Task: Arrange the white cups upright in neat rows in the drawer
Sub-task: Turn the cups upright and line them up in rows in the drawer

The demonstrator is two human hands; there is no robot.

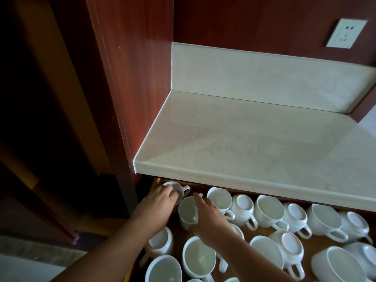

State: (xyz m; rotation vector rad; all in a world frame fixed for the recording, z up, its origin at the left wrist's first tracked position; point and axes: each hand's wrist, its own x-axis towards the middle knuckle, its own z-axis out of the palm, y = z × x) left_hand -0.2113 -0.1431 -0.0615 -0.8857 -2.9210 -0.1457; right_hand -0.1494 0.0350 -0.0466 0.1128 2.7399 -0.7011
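Observation:
A wooden drawer (313, 239) stands open under a pale stone countertop and holds several white cups with handles. Some cups stand mouth up, like one (269, 210) in the back row. Others are flipped base up, like its neighbour (243, 206). At the drawer's back left corner, my left hand (156, 204) grips a tilted cup (179, 190) with its base facing me. My right hand (209, 216) rests on the rim of an upright cup (187, 212) just to the right, thumb at its near side, fingers reaching over the rim.
The countertop (254, 143) overhangs the back of the drawer and hides its rear edge. A red-brown wooden panel (130, 88) rises at the left. A white wall socket (345, 33) sits high on the right. The left side is dark floor and furniture.

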